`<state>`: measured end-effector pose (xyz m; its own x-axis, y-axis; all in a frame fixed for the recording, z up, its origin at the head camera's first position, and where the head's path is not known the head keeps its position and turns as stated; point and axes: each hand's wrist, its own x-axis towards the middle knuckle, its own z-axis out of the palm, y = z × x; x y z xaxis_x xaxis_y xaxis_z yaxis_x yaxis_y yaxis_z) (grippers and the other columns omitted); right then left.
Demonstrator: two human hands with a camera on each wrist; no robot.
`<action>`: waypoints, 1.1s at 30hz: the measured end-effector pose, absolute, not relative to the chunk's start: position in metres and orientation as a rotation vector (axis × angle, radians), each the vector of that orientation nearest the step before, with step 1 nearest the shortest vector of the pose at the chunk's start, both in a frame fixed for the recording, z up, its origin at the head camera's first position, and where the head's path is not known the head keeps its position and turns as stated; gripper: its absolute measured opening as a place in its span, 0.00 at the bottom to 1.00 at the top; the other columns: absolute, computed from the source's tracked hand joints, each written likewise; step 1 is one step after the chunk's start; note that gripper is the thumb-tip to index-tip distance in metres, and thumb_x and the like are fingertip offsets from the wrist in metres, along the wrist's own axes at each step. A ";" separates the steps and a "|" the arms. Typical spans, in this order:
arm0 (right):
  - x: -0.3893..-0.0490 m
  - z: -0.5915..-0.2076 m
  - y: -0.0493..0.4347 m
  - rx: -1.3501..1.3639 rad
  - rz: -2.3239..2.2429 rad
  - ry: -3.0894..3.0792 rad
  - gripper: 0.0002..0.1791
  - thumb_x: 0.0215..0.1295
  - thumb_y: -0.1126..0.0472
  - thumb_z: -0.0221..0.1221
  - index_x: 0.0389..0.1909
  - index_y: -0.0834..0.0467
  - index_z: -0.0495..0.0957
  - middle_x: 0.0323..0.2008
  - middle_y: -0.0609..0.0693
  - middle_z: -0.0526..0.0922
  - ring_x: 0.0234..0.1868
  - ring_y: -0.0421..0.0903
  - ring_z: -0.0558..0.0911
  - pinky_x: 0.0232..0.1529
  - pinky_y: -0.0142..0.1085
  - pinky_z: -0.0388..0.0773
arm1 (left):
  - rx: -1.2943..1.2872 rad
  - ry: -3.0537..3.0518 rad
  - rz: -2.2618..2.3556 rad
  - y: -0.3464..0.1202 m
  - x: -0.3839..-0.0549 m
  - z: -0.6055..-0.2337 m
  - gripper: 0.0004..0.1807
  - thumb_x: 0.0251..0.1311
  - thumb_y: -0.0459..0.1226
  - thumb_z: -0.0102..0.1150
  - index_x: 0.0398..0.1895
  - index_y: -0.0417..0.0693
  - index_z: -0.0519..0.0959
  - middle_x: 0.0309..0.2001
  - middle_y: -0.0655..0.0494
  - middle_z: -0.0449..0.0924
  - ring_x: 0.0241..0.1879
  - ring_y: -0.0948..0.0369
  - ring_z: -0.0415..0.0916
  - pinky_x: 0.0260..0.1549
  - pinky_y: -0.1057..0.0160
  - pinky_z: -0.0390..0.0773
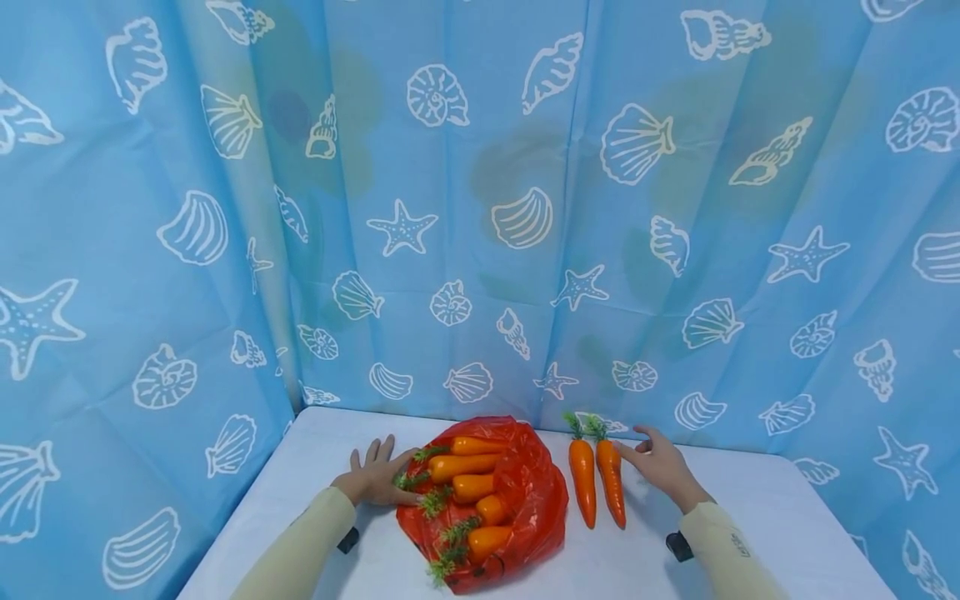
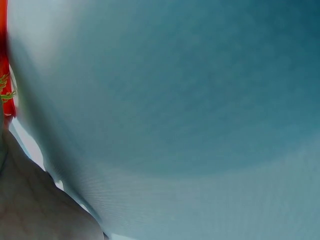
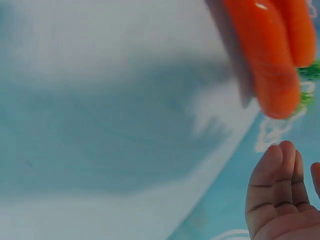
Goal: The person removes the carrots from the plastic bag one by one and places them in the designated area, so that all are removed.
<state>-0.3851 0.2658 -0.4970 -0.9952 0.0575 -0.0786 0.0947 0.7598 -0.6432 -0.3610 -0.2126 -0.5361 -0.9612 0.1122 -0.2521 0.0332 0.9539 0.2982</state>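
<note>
A red plastic bag (image 1: 536, 492) lies on its side, its mouth facing left. Several orange toy carrots (image 1: 465, 467) with green tops show inside it. My left hand (image 1: 382, 477) lies at the bag's left edge with its fingers spread, some of them over the carrot tops; the left wrist view catches only part of this hand (image 2: 40, 205). To the right of the bag, two more carrots lie side by side, a left one (image 1: 582, 479) and a right one (image 1: 611, 479). My right hand (image 1: 663, 468) is beside the right carrot with fingers extended; whether a fingertip touches it is unclear.
Everything lies on a white table (image 1: 630, 575). Behind and beside it hangs a blue curtain (image 1: 465, 250) printed with white shells and starfish. A dark wrist device (image 1: 678, 546) sits under the right sleeve, and another (image 1: 348, 540) under the left.
</note>
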 end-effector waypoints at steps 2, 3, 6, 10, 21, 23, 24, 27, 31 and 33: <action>-0.384 -0.491 0.264 0.074 -1.053 2.919 0.52 0.59 0.30 0.60 0.72 0.63 0.57 0.57 0.69 0.73 0.48 0.60 0.77 0.49 0.52 0.82 | 0.106 2.834 0.429 -0.212 -0.361 -0.536 0.53 0.44 0.69 0.67 0.75 0.65 0.59 0.79 0.40 0.42 0.76 0.35 0.37 0.69 0.27 0.34; -0.384 -0.488 0.263 0.051 -1.053 2.925 0.52 0.59 0.30 0.60 0.72 0.62 0.57 0.57 0.69 0.73 0.49 0.60 0.77 0.49 0.53 0.82 | 0.104 2.832 0.427 -0.212 -0.362 -0.536 0.53 0.44 0.69 0.67 0.75 0.65 0.59 0.79 0.40 0.42 0.76 0.35 0.37 0.69 0.27 0.34; -0.382 -0.482 0.257 -0.023 -1.065 2.926 0.50 0.59 0.32 0.62 0.71 0.61 0.59 0.58 0.68 0.74 0.52 0.60 0.77 0.49 0.52 0.82 | 0.098 2.827 0.421 -0.213 -0.363 -0.535 0.53 0.44 0.69 0.66 0.75 0.65 0.59 0.79 0.40 0.42 0.76 0.36 0.37 0.70 0.28 0.34; -0.376 -0.475 0.244 -0.105 -1.099 2.915 0.47 0.58 0.36 0.65 0.70 0.59 0.62 0.55 0.63 0.76 0.51 0.56 0.78 0.48 0.48 0.83 | 0.097 2.826 0.429 -0.214 -0.367 -0.539 0.54 0.45 0.69 0.66 0.75 0.65 0.58 0.79 0.41 0.40 0.77 0.36 0.35 0.70 0.29 0.32; -0.361 -0.457 0.210 -0.267 -1.209 2.840 0.42 0.56 0.43 0.70 0.68 0.53 0.66 0.54 0.58 0.78 0.47 0.50 0.78 0.44 0.41 0.85 | 0.091 2.815 0.440 -0.212 -0.365 -0.541 0.54 0.44 0.69 0.66 0.76 0.65 0.58 0.80 0.42 0.40 0.77 0.37 0.34 0.71 0.30 0.30; -0.358 -0.456 0.203 -0.264 -1.211 2.827 0.42 0.55 0.43 0.70 0.68 0.52 0.66 0.55 0.57 0.78 0.48 0.49 0.78 0.43 0.41 0.86 | 0.092 2.818 0.429 -0.212 -0.363 -0.538 0.54 0.44 0.69 0.66 0.76 0.65 0.59 0.79 0.41 0.42 0.77 0.36 0.36 0.71 0.29 0.32; -0.356 -0.456 0.201 -0.267 -1.205 2.825 0.42 0.54 0.43 0.71 0.68 0.51 0.67 0.55 0.56 0.78 0.48 0.49 0.78 0.42 0.41 0.86 | 0.094 2.823 0.426 -0.212 -0.362 -0.537 0.54 0.44 0.68 0.66 0.75 0.64 0.59 0.79 0.40 0.43 0.76 0.36 0.37 0.70 0.29 0.34; -0.352 -0.454 0.193 -0.294 -1.187 2.822 0.40 0.54 0.44 0.71 0.67 0.50 0.68 0.54 0.55 0.79 0.48 0.49 0.79 0.43 0.43 0.85 | 0.098 2.824 0.417 -0.211 -0.361 -0.535 0.54 0.44 0.68 0.66 0.75 0.64 0.59 0.79 0.40 0.43 0.76 0.35 0.37 0.70 0.28 0.35; -0.348 -0.453 0.183 -0.351 -1.171 2.823 0.37 0.54 0.46 0.71 0.65 0.49 0.71 0.52 0.52 0.79 0.49 0.48 0.79 0.46 0.45 0.84 | 0.101 2.824 0.419 -0.211 -0.361 -0.535 0.54 0.44 0.68 0.67 0.75 0.63 0.59 0.79 0.39 0.43 0.76 0.35 0.37 0.70 0.28 0.35; -0.345 -0.453 0.177 -0.380 -1.165 2.819 0.36 0.53 0.45 0.72 0.63 0.47 0.72 0.51 0.50 0.79 0.48 0.47 0.79 0.45 0.44 0.85 | 0.101 2.824 0.419 -0.211 -0.361 -0.535 0.54 0.44 0.69 0.66 0.75 0.63 0.59 0.79 0.39 0.43 0.76 0.35 0.37 0.70 0.28 0.35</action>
<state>-0.3452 0.1769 -0.4529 -0.9673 -0.2517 0.0319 -0.2007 0.6824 -0.7028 -0.3606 -0.2114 -0.5351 -0.9572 0.1095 -0.2677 0.0270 0.9554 0.2942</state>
